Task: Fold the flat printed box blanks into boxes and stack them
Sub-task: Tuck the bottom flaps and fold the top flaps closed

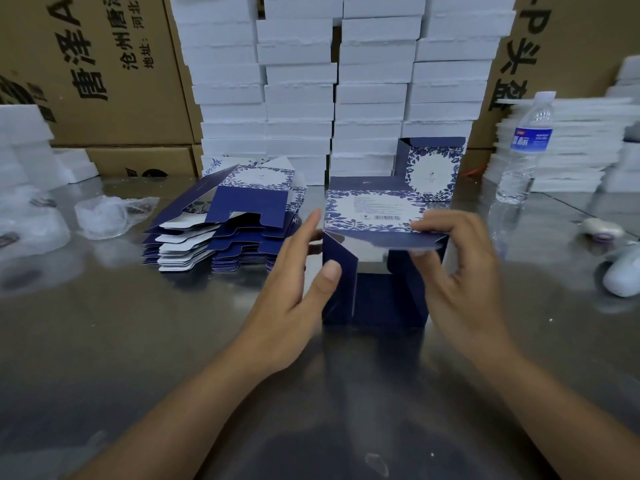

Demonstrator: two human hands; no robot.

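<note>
The table (138,341) is brushed metal, smooth and dully reflective. The box (377,299) is thin printed card, matt navy outside and mirror-silver inside. The blanks (249,202) are the same card, their undersides pale and shiny. The foam blocks (298,95) are white and matt, with rough torn edges. The cartons (114,64) are matt brown cardboard. The bottle (519,168) is clear plastic with a glossy label, and the bag (110,213) is crumpled clear film.

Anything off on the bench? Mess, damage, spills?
Minor only: the pile of flat blanks is splayed, edges not squared, and crumpled plastic wrap lies loose left of it. No spill or damage visible.
</note>
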